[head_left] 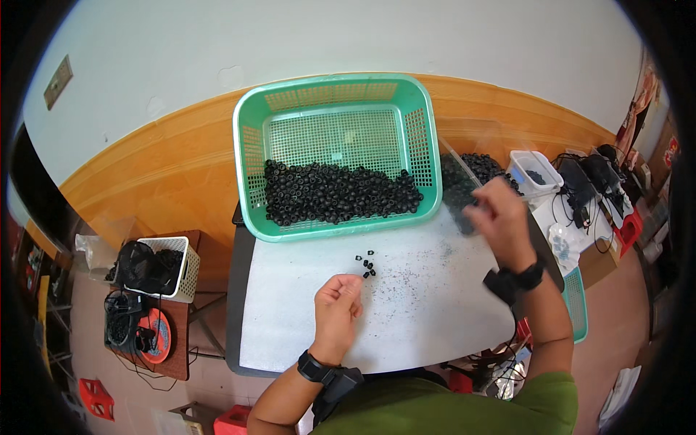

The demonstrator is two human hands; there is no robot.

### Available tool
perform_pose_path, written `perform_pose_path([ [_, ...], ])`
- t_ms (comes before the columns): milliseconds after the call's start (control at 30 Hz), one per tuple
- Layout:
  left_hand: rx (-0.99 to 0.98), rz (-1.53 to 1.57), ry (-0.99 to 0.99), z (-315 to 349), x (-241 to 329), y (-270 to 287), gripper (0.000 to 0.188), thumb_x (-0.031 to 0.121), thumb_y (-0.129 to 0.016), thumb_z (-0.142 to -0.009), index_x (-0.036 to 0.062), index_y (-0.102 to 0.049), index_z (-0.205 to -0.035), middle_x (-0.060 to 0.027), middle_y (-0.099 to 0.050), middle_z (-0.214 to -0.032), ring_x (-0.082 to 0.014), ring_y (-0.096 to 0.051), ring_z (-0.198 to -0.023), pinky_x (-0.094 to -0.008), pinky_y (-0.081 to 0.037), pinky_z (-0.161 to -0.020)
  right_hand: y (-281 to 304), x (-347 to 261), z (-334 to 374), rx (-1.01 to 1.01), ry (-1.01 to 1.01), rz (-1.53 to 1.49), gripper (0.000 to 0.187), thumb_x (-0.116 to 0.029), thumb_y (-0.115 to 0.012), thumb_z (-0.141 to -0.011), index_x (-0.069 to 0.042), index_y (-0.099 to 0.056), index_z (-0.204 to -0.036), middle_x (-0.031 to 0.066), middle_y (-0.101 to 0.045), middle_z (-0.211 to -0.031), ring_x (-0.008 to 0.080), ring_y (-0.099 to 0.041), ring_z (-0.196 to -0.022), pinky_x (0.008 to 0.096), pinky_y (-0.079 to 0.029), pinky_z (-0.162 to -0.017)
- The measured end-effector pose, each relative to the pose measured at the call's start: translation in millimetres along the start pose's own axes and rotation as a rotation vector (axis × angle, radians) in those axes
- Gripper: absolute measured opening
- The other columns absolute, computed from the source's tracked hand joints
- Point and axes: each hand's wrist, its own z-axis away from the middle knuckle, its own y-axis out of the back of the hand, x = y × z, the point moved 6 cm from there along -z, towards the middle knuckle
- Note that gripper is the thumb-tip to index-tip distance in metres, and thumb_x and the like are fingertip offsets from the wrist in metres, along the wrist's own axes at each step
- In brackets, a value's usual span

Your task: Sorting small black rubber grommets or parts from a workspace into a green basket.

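My left hand (338,308) is over the white table top, thumb and fingertips pinched together beside a few small black ring-shaped parts (368,264). Whatever sits in that pinch is too small to make out. Over the near side of a clear plastic box (464,163) that holds more black parts (484,168), my right hand (504,221) is raised with curled fingers. It is slightly blurred, and its contents cannot be made out. Beyond both hands stands a green mesh basket (341,233), with a heap of black ring-shaped parts (337,194) in its near half.
Small dark specks lie scattered on the white table (290,312). At right are a white tub (536,170), cables and a green basket (576,304). A low brown table at left bears a white basket (190,268) and an orange bowl (165,337). The wall rises behind.
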Motion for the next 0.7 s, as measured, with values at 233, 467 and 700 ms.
perform_pose_path([
  [233,0.074,0.075,-0.005,-4,0,4,0.011,0.012,-0.056,-0.088,0.0017,-0.058,-0.087,0.0030,-0.046,-0.061,-0.0046,-0.038,-0.052,-0.0205,-0.031,-0.046,27,66,-12,0.090,-0.121,0.404,0.024,-0.005,-0.070,-0.066,0.000,-0.057,-0.086,0.0143,-0.055,-0.077,0.0326,-0.056,-0.072,0.0387,-0.045,-0.061],
  [467,0.087,0.052,0.019,-5,-2,7,0.010,0.012,-0.057,-0.088,0.0015,-0.057,-0.086,0.0029,-0.045,-0.059,-0.0050,-0.036,-0.050,-0.0208,-0.031,-0.045,-82,-12,-7,-0.324,0.268,-0.101,0.011,-0.003,-0.061,-0.072,-0.004,-0.057,-0.081,0.0107,-0.053,-0.077,0.0297,-0.055,-0.075,0.0396,-0.046,-0.063],
  [700,0.079,0.042,0.024,-3,-3,3,0.009,0.011,-0.058,-0.087,0.0024,-0.058,-0.083,0.0039,-0.044,-0.058,-0.0048,-0.035,-0.049,-0.0210,-0.030,-0.045,-176,-21,-29,-0.512,0.264,-0.133,0.014,-0.008,-0.063,-0.074,-0.006,-0.060,-0.087,0.0108,-0.052,-0.083,0.0293,-0.056,-0.081,0.0395,-0.046,-0.068],
])
